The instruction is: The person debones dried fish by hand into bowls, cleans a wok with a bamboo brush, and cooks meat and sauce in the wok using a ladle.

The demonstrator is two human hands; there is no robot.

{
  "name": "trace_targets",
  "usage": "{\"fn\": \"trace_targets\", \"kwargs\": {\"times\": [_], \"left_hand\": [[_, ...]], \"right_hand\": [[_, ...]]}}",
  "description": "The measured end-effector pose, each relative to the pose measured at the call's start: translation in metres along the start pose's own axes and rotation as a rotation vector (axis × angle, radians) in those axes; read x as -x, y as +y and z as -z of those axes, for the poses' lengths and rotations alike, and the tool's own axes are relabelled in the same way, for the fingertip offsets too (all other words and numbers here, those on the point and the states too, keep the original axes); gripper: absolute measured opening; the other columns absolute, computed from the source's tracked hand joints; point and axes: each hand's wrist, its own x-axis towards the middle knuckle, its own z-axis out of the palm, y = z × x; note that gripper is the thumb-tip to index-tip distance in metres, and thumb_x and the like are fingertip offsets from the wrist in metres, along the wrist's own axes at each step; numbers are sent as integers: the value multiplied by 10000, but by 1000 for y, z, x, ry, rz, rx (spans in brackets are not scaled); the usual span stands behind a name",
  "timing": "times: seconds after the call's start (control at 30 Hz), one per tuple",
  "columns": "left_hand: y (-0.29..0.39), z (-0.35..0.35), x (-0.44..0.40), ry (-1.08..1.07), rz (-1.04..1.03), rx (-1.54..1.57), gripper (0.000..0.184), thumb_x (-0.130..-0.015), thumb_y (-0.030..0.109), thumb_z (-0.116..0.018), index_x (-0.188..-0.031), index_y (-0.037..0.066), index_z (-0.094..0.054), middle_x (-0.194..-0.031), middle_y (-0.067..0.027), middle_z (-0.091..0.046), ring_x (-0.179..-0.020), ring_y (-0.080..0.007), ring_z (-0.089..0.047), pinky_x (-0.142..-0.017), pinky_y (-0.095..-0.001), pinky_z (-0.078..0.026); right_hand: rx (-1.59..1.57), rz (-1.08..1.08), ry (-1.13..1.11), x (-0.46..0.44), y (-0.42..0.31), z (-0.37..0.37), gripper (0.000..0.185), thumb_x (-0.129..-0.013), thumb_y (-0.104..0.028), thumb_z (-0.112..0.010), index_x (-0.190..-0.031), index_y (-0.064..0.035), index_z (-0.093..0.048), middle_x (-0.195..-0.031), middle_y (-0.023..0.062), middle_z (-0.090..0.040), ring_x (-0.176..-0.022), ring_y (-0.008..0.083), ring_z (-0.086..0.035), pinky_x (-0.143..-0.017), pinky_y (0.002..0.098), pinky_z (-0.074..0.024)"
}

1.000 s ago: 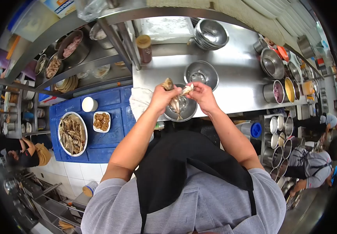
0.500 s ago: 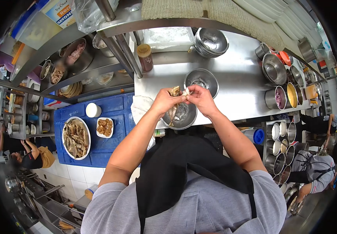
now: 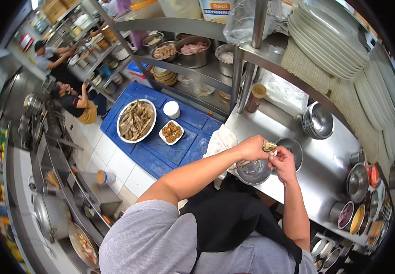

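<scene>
My left hand (image 3: 252, 149) is closed around a small dried-looking fish (image 3: 269, 146), its head end showing above the fingers. The fingertips of my right hand (image 3: 283, 163) pinch a pale bit of fish flesh (image 3: 274, 153) against that fish. Both hands are over a metal bowl (image 3: 253, 174), and a second metal bowl (image 3: 293, 150) stands just behind it on the steel counter. To the left, on a blue surface, a white basin (image 3: 153, 119) holds more whole fish (image 3: 136, 121).
A square white dish (image 3: 172, 132) of brown pieces and a white tub (image 3: 172, 109) share the blue surface (image 3: 188, 150). A white cloth (image 3: 218, 141) lies at the counter's edge. Stacked metal bowls (image 3: 317, 119) and a brown jar (image 3: 255, 97) stand behind. People work at far left.
My view has swung to the left, so the counter and my hands appear further right. Both hands still hold the fish over the near bowl.
</scene>
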Motion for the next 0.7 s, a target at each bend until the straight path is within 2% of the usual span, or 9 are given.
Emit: {"fn": "trace_targets", "kwargs": {"times": [0.13,0.2,0.43,0.5,0.53,0.57,0.63,0.67,0.7], "left_hand": [[0,-24,6,172,39,-56,350,-725,274,-767,-963,24,-709,-808,-197,-700,-754,-300,-698,-726,-393,-529],[10,-32,13,240,164,-138,359,-718,286,-776,-955,25,-707,-838,-216,-698,-796,-356,-692,-739,-420,-533],[20,-66,32,450,343,-272,338,-724,271,-731,-916,-5,-701,-837,-245,-689,-836,-385,-685,-770,-459,-538],[21,-71,34,455,410,-330,325,-725,254,-716,-919,-7,-700,-849,-247,-690,-847,-390,-684,-779,-463,-540],[23,-74,33,451,449,-402,314,-726,237,-702,-922,-8,-699,-861,-249,-691,-859,-396,-682,-788,-467,-542],[23,-79,34,450,442,-397,314,-726,237,-702,-922,-8,-699,-861,-249,-691,-859,-396,-682,-788,-467,-542],[17,-74,33,511,437,-476,313,-723,240,-699,-925,0,-699,-892,-255,-689,-883,-399,-679,-801,-470,-545],[13,-71,34,514,419,-484,300,-729,233,-696,-920,2,-695,-911,-258,-686,-902,-403,-676,-808,-475,-544],[11,-65,34,513,407,-496,300,-729,233,-696,-920,2,-695,-911,-258,-686,-902,-403,-676,-808,-475,-544]], "right_hand": [[119,-38,-52,-5,-11,6,97,-839,19,-660,-850,-25,-574,-646,5,-564,-521,73,-547,-469,219,-415],[153,-39,-93,-6,-10,9,100,-834,18,-662,-831,-28,-574,-637,1,-561,-516,68,-542,-464,219,-410],[292,-79,-187,-4,-10,5,49,-796,-8,-619,-836,-5,-592,-611,5,-569,-527,72,-534,-478,247,-408],[625,38,-172,-1,-18,0,98,-763,-41,-629,-841,12,-603,-627,44,-595,-553,98,-555,-520,292,-442],[691,60,-166,-1,-17,0,158,-734,-87,-639,-843,21,-603,-662,114,-621,-583,184,-599,-586,355,-477],[698,59,-161,4,-16,2,158,-734,-87,-639,-843,21,-603,-662,114,-621,-583,184,-599,-586,355,-477],[879,232,-76,5,-20,-2,187,-730,-111,-635,-855,25,-603,-686,170,-620,-612,283,-611,-626,384,-486],[906,157,-93,8,-25,-2,193,-740,-114,-634,-874,22,-613,-753,216,-641,-711,370,-639,-683,427,-496],[902,166,-80,6,-22,-1,193,-740,-114,-634,-874,22,-613,-753,216,-641,-711,370,-639,-683,427,-496]]}}
